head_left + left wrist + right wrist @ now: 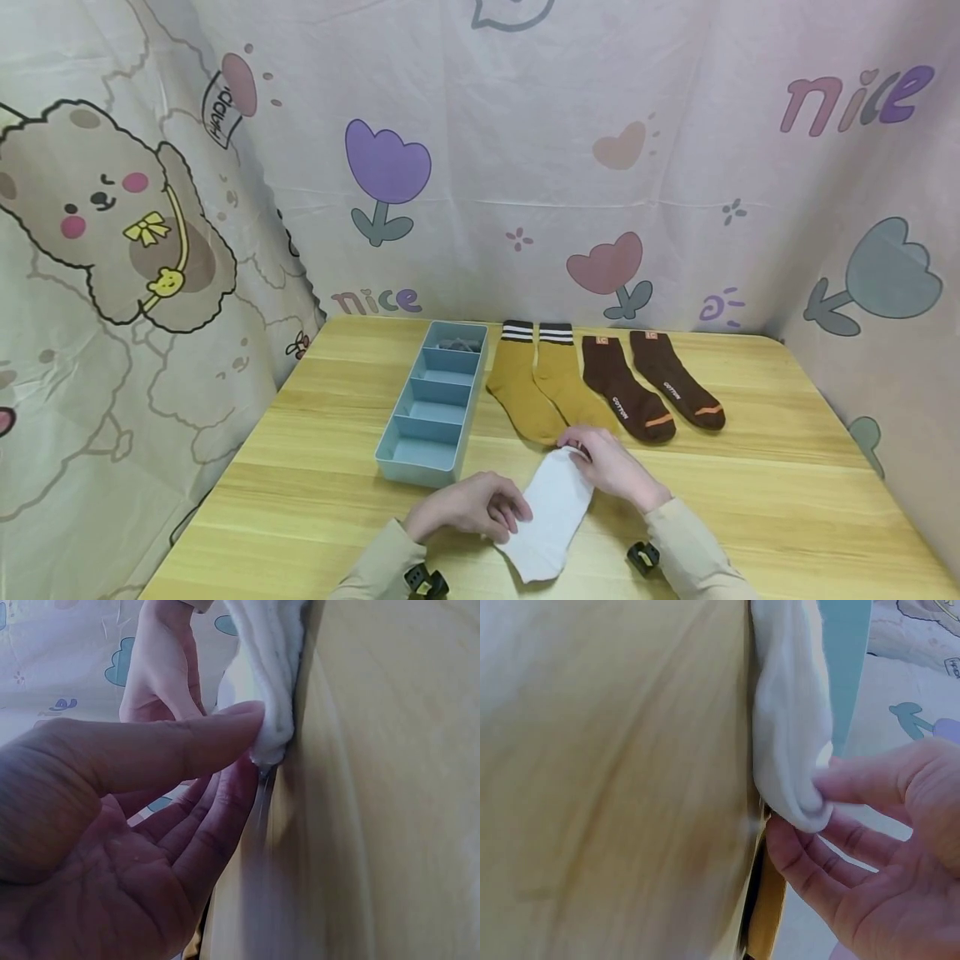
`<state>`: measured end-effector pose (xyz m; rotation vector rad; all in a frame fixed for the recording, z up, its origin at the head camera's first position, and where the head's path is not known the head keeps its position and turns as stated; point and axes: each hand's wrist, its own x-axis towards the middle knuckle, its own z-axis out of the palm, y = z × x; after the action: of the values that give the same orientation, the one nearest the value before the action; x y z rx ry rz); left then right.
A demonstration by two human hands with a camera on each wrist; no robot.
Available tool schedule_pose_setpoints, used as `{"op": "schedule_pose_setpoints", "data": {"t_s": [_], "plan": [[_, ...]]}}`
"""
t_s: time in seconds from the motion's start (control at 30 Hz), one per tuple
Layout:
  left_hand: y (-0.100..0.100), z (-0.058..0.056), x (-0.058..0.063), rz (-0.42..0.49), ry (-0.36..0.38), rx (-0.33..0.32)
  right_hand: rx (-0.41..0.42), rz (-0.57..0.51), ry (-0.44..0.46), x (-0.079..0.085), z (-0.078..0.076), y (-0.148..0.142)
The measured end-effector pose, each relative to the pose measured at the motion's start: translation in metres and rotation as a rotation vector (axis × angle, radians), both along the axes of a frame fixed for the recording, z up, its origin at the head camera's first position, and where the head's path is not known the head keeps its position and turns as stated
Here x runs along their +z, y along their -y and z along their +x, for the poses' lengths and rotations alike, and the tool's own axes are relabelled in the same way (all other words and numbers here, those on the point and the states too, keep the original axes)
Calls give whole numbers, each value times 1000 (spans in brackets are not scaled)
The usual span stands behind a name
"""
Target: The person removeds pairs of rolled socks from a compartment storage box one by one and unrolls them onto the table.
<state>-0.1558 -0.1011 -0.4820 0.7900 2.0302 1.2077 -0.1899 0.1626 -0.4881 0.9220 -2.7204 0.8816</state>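
A white sock (pixel 551 518) lies slantwise on the table, close in front of the person. My left hand (pixel 478 503) pinches its near left edge; in the left wrist view the thumb (pixel 232 727) presses from above with fingertips below. At the far end, my right hand (pixel 611 468) pinches the sock between thumb and fingers. The right wrist view has this end of the white sock (pixel 791 720) between them, its layers folded together. Just beyond the right hand are two mustard socks (pixel 517 387) with dark striped cuffs, side by side.
A blue-grey box (pixel 418 475) with several compartments stands left of the socks, a grey bundle (pixel 459 344) in its farthest one. Two brown socks (pixel 628 392) lie at the back right. Patterned curtains (pixel 495 167) enclose the wooden table (pixel 315 475) behind and at both sides.
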Motion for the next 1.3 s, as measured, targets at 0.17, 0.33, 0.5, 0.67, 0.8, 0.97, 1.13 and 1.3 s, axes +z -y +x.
{"op": "schedule_pose_setpoints", "data": {"t_s": [0.17,0.33,0.5,0.67,0.8,0.97,1.13,1.3], "plan": [[1,0,1,-4,-14,-17,0,-11,-32,-2,0,-1],[2,1,0,-7,-15,-24,-9,22,-6,0,1,-3],[3,4,1,1,-3,-7,3,55,14,0,0,-6],[1,9,2,7,-25,51,24,44,18,0,0,-9],[-3,12,-1,-15,-98,100,67,30,1,-2,2,-11],[-7,11,-3,-59,-189,139,117,41,-16,-1,3,-15],[-4,9,0,-66,-269,127,112,96,50,6,8,-22],[0,9,3,-108,-384,131,97,146,135,12,15,-31]]}}
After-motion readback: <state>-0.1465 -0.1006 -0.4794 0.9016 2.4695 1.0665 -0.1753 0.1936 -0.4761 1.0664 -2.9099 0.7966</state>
